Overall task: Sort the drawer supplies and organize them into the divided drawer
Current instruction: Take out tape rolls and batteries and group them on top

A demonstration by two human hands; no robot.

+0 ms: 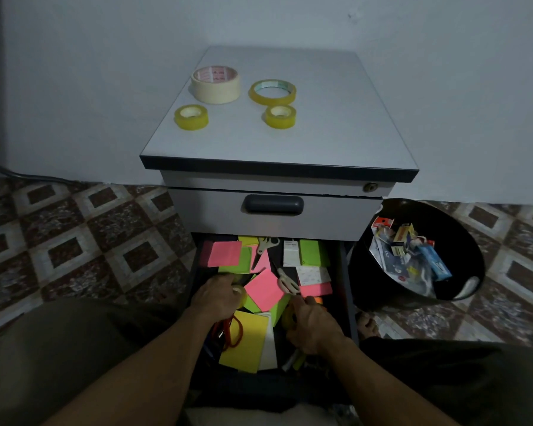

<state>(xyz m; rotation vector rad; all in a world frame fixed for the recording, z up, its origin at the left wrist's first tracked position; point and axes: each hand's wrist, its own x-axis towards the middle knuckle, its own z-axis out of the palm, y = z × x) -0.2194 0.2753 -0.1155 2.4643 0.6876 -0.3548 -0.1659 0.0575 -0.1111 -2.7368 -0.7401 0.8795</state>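
A squat grey cabinet with a smooth, flat top stands against a pale wall on a floor of brown and cream patterned tiles. On its top lie four rings of tape, each flat on its side: a wide cream masking tape roll at the back left, a thin glossy clear ring to its right, and two small chunky yellowish rolls nearer the front. The upper drawer is closed, with a dark rounded handle. Below it the open drawer holds a loose jumble of square paper pads: pink sticky pads, a green pad and a yellow pad, overlapping at odd angles. Two pale-handled scissors lie among them, a small white box stands near the back, and red rubber loops rest on the yellow pad. The left hand reaches into the drawer's left side, fingers curled round a translucent tape roll. The right hand is at the right side, fingers curled round a yellow tape roll that is partly hidden. Just right of the cabinet sits a round black bin holding small cardboard boxes and crumpled wrappers.
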